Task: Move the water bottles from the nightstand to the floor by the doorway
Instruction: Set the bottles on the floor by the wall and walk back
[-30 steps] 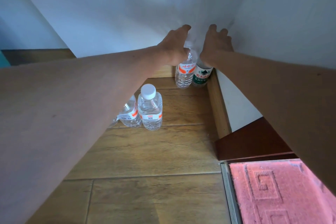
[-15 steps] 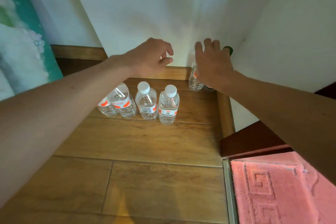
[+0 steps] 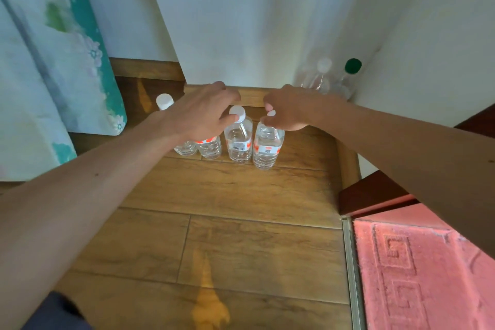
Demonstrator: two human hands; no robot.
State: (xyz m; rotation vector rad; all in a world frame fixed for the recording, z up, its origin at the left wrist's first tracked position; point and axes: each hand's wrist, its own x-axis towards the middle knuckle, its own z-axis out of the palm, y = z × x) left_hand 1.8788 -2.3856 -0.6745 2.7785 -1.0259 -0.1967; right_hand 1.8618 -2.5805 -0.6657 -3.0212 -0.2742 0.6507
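Bottles (image 3: 239, 139) packed upright on floor (image 3: 227, 222); right hand (image 3: 288, 112) pinches one cap, left hand (image 3: 203, 112) loosely curled over neighbours (domino-tipping risk).

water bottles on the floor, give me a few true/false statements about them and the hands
1. The row of four bottles stands upright on the wood floor. True.
2. The green-capped bottle stands in that row. False: it stands apart in the wall corner, beside a white-capped bottle.
3. The right hand is at the cap of the row's rightmost bottle. True.
4. The left hand rests flat on the pink mat. False: it is over the row's bottles.
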